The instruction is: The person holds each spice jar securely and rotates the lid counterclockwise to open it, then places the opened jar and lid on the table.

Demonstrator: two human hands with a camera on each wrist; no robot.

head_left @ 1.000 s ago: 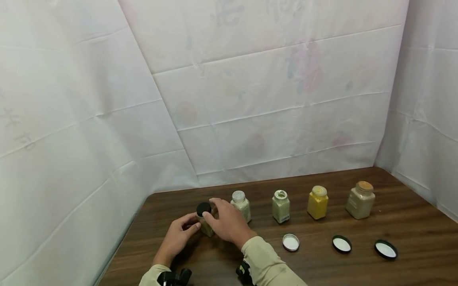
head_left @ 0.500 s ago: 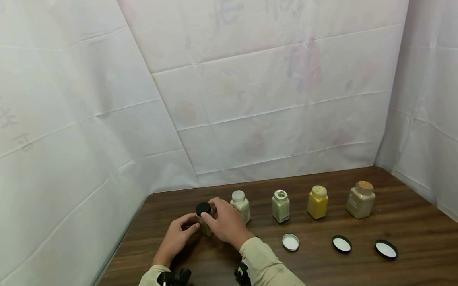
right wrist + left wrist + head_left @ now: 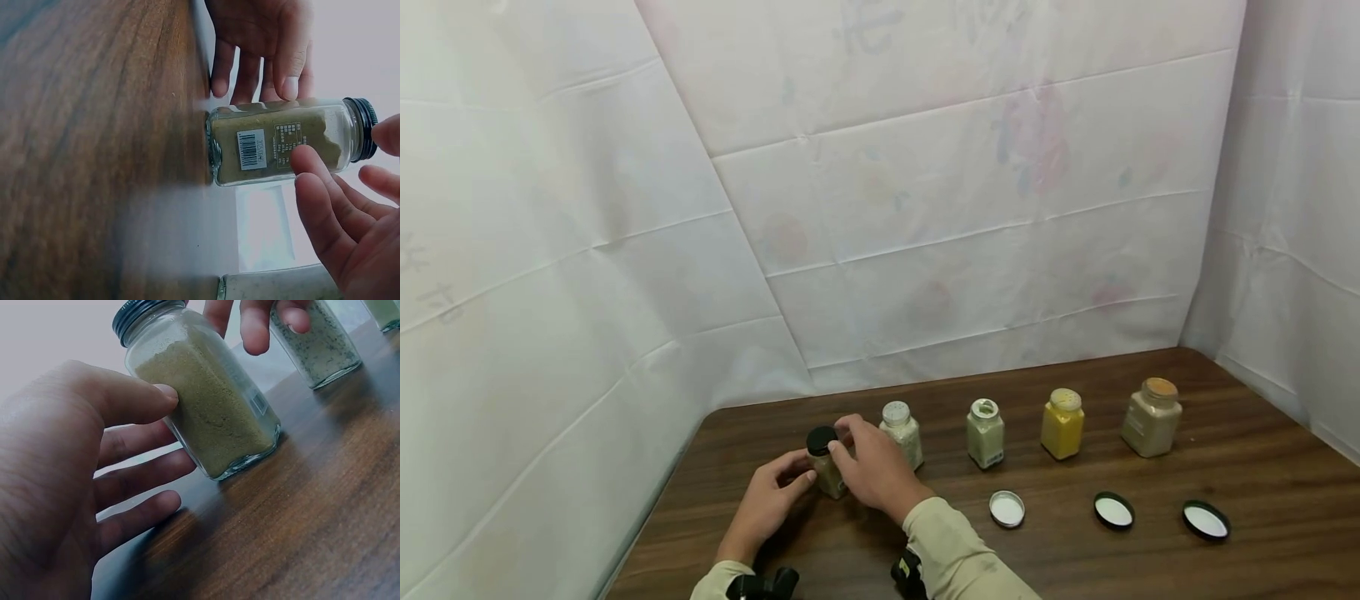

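A square glass jar (image 3: pixel 829 479) of olive-brown powder stands on the table at the left of the row, topped by a black lid (image 3: pixel 822 440). My left hand (image 3: pixel 767 504) steadies the jar body between thumb and fingers; in the left wrist view the thumb (image 3: pixel 140 403) presses the near face. From the other side, my right hand (image 3: pixel 880 471) pinches the lid at its rim. The right wrist view shows the jar's barcode label (image 3: pixel 252 150), with right-hand fingers (image 3: pixel 319 181) spread beside the glass. The lid appears seated on the neck.
To the right stand a speckled pale jar (image 3: pixel 904 437), a pale green jar (image 3: pixel 986 437), a yellow jar (image 3: pixel 1063 429) and a tan jar (image 3: pixel 1152 425), all without outer lids. Upturned lids (image 3: pixel 1007 508) lie in front. White cloth (image 3: pixel 970 208) hangs behind the table (image 3: pixel 1075 567).
The right thumb has shifted slightly rightward along the lid's edge. The whole head view has drifted a little. The left hand keeps its hold, and the other jars stay put.
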